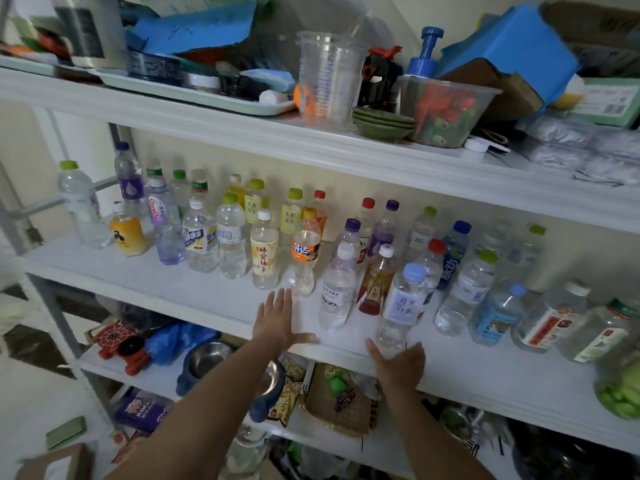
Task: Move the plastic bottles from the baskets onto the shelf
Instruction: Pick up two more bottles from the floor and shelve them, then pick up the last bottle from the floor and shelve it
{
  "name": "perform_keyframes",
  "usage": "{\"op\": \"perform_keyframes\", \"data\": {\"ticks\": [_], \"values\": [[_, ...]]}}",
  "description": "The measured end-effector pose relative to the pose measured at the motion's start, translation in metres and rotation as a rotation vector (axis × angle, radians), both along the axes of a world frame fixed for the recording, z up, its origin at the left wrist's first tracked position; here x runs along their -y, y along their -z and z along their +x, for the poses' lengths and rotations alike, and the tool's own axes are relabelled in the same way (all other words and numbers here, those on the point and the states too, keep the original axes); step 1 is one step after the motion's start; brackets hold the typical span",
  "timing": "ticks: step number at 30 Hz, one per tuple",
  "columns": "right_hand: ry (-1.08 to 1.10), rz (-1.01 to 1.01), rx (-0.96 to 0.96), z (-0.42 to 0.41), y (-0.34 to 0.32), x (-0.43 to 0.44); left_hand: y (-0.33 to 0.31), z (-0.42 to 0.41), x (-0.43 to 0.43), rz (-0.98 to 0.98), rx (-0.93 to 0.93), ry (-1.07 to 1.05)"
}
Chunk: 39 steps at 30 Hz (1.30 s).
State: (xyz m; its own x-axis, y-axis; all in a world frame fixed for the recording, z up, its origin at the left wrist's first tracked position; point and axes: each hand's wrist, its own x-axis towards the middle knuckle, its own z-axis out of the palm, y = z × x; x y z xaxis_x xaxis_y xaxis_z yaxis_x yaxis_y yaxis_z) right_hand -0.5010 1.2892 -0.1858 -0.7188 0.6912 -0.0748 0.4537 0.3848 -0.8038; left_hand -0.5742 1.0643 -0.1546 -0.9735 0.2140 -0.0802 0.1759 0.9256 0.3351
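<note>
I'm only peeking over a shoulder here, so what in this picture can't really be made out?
Head view only.
Baskets: none in frame, so what remains to move is unknown.
Back-row bottles: labels hidden by the front bottles.
Jar of green pieces: cut off by the right edge.
Right hand: whether it touches the pale-blue-capped bottle is unclear.
Lowest shelf items: dark and blurred.

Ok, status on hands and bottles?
Both hands empty: left hand flat on the middle shelf, right hand open at the base of the front blue-capped bottle. Other bottles upright in rows. No baskets in view.
</note>
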Motion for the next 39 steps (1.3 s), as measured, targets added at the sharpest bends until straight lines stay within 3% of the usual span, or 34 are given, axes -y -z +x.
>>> {"op": "perform_keyframes", "data": {"ticks": [5,14,25,31,39], "values": [[-0.176,0.178,0.026,0.043,0.001,0.042,-0.004,0.057,0.06,-0.203,-0.046,0.01],[-0.734,0.575,0.052,0.084,0.007,0.149,0.015,0.149,0.173,-0.281,0.015,-0.15],[-1.109,0.701,0.067,0.046,0.059,0.248,0.072,0.18,0.267,-0.273,0.117,-0.395],[-1.21,0.728,0.129,0.009,0.169,0.284,0.193,0.176,0.297,-0.241,0.204,-0.512],[-1.272,0.727,0.091,-0.021,0.432,0.305,0.455,0.158,0.334,-0.275,0.214,-0.569]]}}
